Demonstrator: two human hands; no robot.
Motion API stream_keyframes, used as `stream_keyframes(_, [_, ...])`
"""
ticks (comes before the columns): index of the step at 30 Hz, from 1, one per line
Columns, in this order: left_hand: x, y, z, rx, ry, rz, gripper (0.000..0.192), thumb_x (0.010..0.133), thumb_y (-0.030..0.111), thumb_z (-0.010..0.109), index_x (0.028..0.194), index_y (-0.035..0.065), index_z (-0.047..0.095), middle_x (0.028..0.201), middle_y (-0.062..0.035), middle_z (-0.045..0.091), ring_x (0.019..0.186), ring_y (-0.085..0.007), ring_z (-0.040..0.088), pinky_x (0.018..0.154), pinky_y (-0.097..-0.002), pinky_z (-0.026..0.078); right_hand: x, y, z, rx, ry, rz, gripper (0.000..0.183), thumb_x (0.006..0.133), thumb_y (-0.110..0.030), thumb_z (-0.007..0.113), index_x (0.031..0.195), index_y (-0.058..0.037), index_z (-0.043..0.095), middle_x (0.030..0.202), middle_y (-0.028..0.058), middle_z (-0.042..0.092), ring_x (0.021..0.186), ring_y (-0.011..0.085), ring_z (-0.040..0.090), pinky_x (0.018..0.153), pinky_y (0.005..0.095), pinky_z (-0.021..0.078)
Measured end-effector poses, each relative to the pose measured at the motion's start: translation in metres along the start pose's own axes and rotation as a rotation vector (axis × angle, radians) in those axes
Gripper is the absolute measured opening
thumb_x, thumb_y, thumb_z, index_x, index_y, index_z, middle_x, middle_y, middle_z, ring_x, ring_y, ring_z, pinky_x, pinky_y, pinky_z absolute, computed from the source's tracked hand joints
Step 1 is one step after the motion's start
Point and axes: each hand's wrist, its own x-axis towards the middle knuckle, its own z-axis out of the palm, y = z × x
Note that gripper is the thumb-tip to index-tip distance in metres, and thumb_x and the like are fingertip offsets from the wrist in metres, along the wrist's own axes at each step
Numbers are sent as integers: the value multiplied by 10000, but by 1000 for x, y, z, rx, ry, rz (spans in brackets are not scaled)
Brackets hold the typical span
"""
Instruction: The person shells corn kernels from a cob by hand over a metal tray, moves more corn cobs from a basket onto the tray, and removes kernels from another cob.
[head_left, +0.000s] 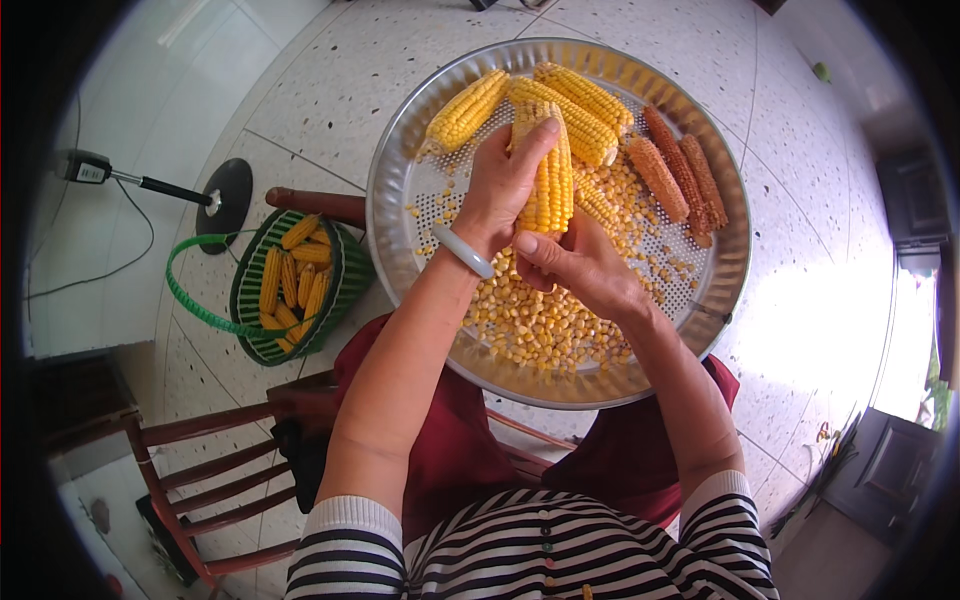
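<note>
My left hand (501, 176) is closed around an ear of yellow corn (551, 184), its thumb lying near the upper end. At the ear's lower end is my right hand (577, 259), its thumb by the base; whether it grips the ear is hard to see. Both are above a round, perforated metal tray (562, 397) across my knees. Loose corn kernels (540, 322) are heaped in the near part of the tray. Several unshelled ears (469, 111) lie at the far side, and another is partly hidden behind the held ear. Bare reddish cobs (679, 169) rest at the right.
A green woven basket (349, 296) with more ears stands on the tiled floor at left, beside a reddish wooden chair (225, 495). Beyond it is a round black stand base (225, 202) with a pole. Dark cabinet doors (892, 472) are at the right edge.
</note>
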Motion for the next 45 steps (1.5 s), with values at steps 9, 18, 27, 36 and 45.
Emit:
stream_keyframes(9, [6, -6, -3, -1, -13, 58, 380, 923, 362, 610, 1040, 2, 584, 830, -82, 628, 656, -168, 658, 555, -274, 560, 4, 5, 5, 38, 73, 29, 414, 839, -397, 735, 871, -27, 551, 646, 10, 560, 523, 71, 506, 451, 216, 381])
stream_keyframes(18, [4, -4, 2, -38, 31, 30, 370, 922, 370, 608, 995, 8, 583, 803, -79, 625, 638, -169, 658, 541, -277, 560, 1, 2, 2, 100, 97, 53, 460, 876, -456, 671, 861, -8, 567, 645, 29, 573, 526, 72, 510, 448, 218, 368])
stream_keyframes(27, [4, -3, -2, -14, -12, -41, 369, 921, 368, 605, 979, 4, 591, 767, -96, 639, 625, -184, 667, 530, -283, 561, 0, -3, 5, 16, 66, 33, 409, 923, -416, 613, 807, -23, 601, 601, 10, 568, 508, 64, 505, 460, 221, 378])
stream_keyframes(36, [5, -1, -2, -153, -33, -158, 351, 916, 344, 619, 986, 1, 592, 777, -102, 637, 634, -194, 667, 569, -302, 584, -7, -2, 0, 186, -32, 104, 301, 895, -298, 646, 926, -7, 574, 760, 44, 611, 639, 86, 553, 559, 231, 447])
stream_keyframes(45, [4, -4, 0, -107, -8, -85, 352, 926, 335, 616, 1037, 2, 583, 808, -94, 642, 644, -188, 668, 553, -292, 571, -1, 4, -2, 238, 24, 115, 417, 842, -371, 734, 935, -7, 553, 761, 47, 595, 648, 90, 555, 551, 230, 447])
